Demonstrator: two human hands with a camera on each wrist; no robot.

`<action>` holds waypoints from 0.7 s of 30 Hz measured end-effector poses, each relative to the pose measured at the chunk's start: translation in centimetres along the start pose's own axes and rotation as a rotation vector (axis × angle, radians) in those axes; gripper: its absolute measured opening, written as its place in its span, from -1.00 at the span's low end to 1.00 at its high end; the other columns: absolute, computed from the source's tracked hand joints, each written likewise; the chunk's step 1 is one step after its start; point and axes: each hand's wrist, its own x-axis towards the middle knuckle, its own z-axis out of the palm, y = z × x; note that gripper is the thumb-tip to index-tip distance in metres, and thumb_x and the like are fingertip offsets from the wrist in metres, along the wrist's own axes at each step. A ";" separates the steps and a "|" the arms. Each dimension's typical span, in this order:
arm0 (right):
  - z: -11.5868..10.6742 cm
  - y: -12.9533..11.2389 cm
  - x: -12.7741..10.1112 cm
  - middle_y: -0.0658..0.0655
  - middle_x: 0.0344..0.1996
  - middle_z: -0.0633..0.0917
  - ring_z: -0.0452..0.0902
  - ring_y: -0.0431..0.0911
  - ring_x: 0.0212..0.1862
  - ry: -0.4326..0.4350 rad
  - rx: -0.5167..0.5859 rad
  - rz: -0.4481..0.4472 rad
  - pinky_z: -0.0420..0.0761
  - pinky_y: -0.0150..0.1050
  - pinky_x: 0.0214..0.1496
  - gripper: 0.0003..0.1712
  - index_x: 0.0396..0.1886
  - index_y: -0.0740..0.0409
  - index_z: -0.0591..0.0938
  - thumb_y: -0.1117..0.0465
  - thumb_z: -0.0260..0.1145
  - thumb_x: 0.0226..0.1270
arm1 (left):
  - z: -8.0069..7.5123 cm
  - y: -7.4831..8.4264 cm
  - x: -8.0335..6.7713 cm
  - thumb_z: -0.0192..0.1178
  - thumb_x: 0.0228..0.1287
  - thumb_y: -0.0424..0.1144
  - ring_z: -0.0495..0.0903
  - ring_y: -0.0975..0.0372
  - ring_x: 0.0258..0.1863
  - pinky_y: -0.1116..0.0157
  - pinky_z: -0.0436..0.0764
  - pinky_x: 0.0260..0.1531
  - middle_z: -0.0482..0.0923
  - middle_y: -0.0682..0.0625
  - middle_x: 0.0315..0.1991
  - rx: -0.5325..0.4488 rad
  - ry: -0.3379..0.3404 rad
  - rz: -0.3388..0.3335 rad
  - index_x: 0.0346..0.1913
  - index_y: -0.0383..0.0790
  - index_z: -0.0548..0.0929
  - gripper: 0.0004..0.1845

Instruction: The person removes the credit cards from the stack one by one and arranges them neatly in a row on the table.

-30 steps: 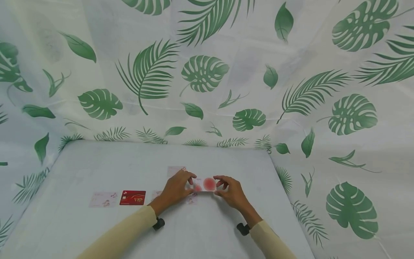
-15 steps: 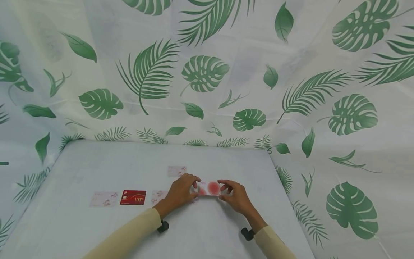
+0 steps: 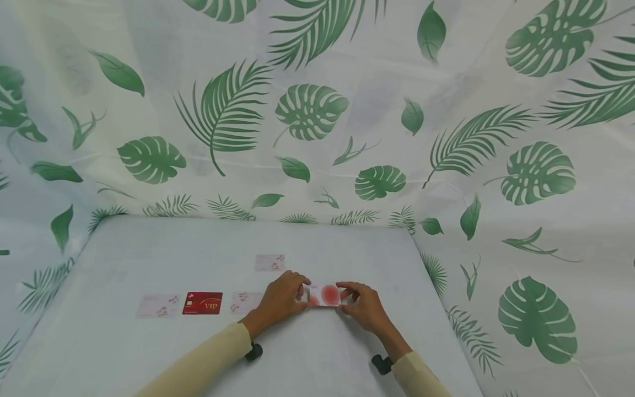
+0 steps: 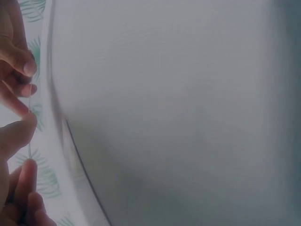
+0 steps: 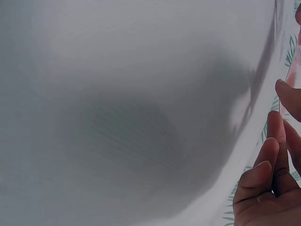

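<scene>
Both hands pinch a small white card with red circles (image 3: 329, 295) by its short ends, its printed face toward the head camera. My left hand (image 3: 281, 300) grips the left end between thumb and fingers. At the opposite end, my right hand (image 3: 366, 306) holds it the same way. The left wrist view shows the card nearly edge-on as a thin line between fingertips. A red VIP card (image 3: 202, 303) lies to the left. Pale pink flowered cards lie on either side of it: one left card (image 3: 157, 306) and one right card (image 3: 245, 301), partly covered by the left hand.
Another pale flowered card (image 3: 270, 262) lies farther back, beyond the left hand. The white-covered table (image 3: 163, 248) meets a leaf-printed curtain (image 3: 317, 182) at the back and sides. Each wrist wears a small black camera.
Both hands have shifted right and a little nearer the person, carrying the red-circled card between them. The back flowered card now shows whole. Cards on the table have stayed in place.
</scene>
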 end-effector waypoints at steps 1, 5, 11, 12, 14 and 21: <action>0.0 0.1 0.0 -0.08 -0.22 0.75 0.49 -0.13 -0.17 -0.004 0.003 -0.001 0.46 -0.31 -0.17 -0.33 0.24 -0.10 0.75 0.41 0.62 0.11 | 0.1 0.0 0.0 0.68 0.02 -0.17 0.39 0.33 -0.32 0.45 0.41 -0.40 0.58 0.08 -0.40 0.005 0.000 0.003 0.00 -0.16 0.73 -0.52; 0.1 0.5 -0.1 -0.05 -0.21 0.76 0.50 -0.11 -0.16 -0.014 0.009 -0.008 0.48 -0.33 -0.18 -0.34 0.23 -0.07 0.75 0.43 0.62 0.11 | 0.6 0.0 0.0 0.67 0.04 -0.12 0.39 0.34 -0.33 0.46 0.39 -0.40 0.55 0.12 -0.43 0.017 -0.022 -0.009 0.02 -0.14 0.74 -0.51; 0.2 1.0 -0.2 -0.04 -0.22 0.76 0.50 -0.11 -0.18 -0.014 0.004 -0.012 0.50 -0.36 -0.21 -0.37 0.20 -0.04 0.77 0.43 0.63 0.10 | 1.1 0.2 0.1 0.69 0.03 -0.08 0.39 0.35 -0.36 0.47 0.38 -0.41 0.51 0.16 -0.48 0.050 -0.049 -0.019 0.03 -0.15 0.76 -0.50; 0.3 1.0 -0.2 -0.05 -0.22 0.76 0.50 -0.11 -0.18 -0.013 0.002 -0.010 0.50 -0.37 -0.21 -0.37 0.19 -0.04 0.77 0.42 0.63 0.10 | 1.1 0.2 0.2 0.69 0.03 -0.08 0.39 0.35 -0.36 0.47 0.37 -0.42 0.51 0.17 -0.48 0.055 -0.053 -0.019 0.03 -0.15 0.76 -0.49; 0.3 1.0 -0.3 -0.03 -0.23 0.76 0.50 -0.10 -0.19 -0.010 -0.002 -0.021 0.50 -0.36 -0.21 -0.38 0.18 0.00 0.78 0.43 0.64 0.08 | 1.2 0.4 0.2 0.69 0.03 -0.07 0.39 0.35 -0.37 0.47 0.37 -0.42 0.49 0.18 -0.49 0.063 -0.059 -0.023 0.02 -0.14 0.76 -0.50; 0.4 0.9 -0.4 -0.01 -0.23 0.74 0.47 -0.11 -0.18 -0.021 -0.008 0.002 0.49 -0.38 -0.20 -0.40 0.19 0.02 0.77 0.41 0.64 0.10 | 1.3 0.6 0.3 0.67 0.08 -0.04 0.38 0.35 -0.38 0.48 0.37 -0.44 0.48 0.19 -0.51 0.070 -0.096 -0.057 0.04 -0.13 0.77 -0.51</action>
